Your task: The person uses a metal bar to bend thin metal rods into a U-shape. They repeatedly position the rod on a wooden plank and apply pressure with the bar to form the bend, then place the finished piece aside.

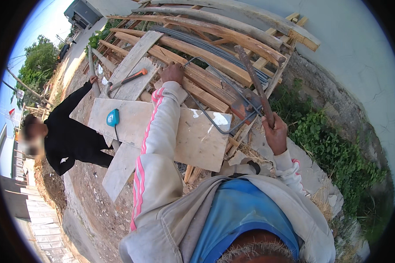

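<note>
Shirt [245, 206] nearest, right hand [275, 133] grips bar [255, 81]; tape measure [113, 118] seems lettered.

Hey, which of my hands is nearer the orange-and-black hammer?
Left. Your left hand is to the right of the hammer, apart from its handle; your right hand is much farther right, gripping the brown bar.

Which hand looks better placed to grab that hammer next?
Probably the left hand: it is much nearer the hammer, though close to the bent steel rod. The right hand is farther off and grips a rusty bar.
</note>
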The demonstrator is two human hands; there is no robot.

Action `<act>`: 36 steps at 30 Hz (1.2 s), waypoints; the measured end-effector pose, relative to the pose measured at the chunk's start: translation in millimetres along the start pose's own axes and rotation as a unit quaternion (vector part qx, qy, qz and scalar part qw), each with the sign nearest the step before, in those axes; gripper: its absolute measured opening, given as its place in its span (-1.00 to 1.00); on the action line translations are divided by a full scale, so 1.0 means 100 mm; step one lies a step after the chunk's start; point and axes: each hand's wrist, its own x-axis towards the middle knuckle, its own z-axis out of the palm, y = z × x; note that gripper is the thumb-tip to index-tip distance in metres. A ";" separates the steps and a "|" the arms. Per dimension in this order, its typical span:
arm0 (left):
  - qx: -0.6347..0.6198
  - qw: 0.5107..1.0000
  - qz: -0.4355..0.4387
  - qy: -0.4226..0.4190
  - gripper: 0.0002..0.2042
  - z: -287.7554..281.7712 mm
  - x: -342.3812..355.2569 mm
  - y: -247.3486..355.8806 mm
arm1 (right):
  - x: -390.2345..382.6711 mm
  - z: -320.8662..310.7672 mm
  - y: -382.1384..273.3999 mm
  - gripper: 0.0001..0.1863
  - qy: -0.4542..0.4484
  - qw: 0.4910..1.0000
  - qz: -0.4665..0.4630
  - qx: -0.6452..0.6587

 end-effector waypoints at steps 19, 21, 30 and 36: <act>-0.034 0.999 0.015 0.035 -0.74 0.22 0.12 0.14 | -0.06 0.01 -0.14 -0.76 -0.008 0.996 0.074 -0.042; -0.027 0.999 0.013 0.030 -0.74 0.22 0.12 0.15 | -0.04 -0.04 -0.15 -0.75 -0.003 0.998 0.041 -0.036; -0.026 1.000 0.005 0.005 -0.74 0.17 0.11 0.18 | -0.40 -1.33 0.02 -0.69 -0.111 0.982 0.093 -0.123; -0.035 0.999 -0.034 0.015 -0.72 0.20 0.06 0.23 | -0.28 -1.86 0.49 -0.71 -0.176 0.955 0.049 -0.233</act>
